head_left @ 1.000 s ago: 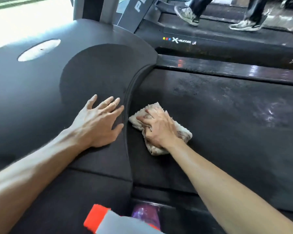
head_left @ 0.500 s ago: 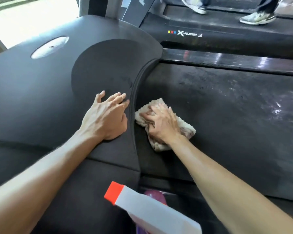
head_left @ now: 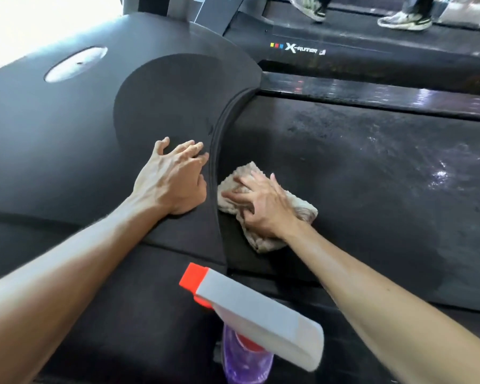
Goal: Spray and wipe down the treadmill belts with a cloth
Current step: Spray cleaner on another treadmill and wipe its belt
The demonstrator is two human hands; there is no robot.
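A crumpled beige cloth (head_left: 263,239) lies on the black treadmill belt (head_left: 372,189), right against the curved edge of the motor cover (head_left: 81,128). My right hand (head_left: 261,206) presses flat on the cloth with spread fingers. My left hand (head_left: 172,178) rests on the motor cover beside that edge, its fingers slightly bent and holding nothing. A spray bottle (head_left: 250,314) with a white head, orange nozzle and purple liquid stands near the bottom of the view, between my forearms. Wet shine shows on the belt at the far right.
A glossy side rail (head_left: 372,92) borders the belt's far edge. Beyond it stands a second treadmill (head_left: 344,51), where a person's feet in sneakers (head_left: 403,20) are on the belt. Bright floor lies at the upper left.
My right hand has drawn the cloth slightly nearer along the cover's edge. My left hand's fingers have lifted and bent a little. More of the spray bottle has come into view.
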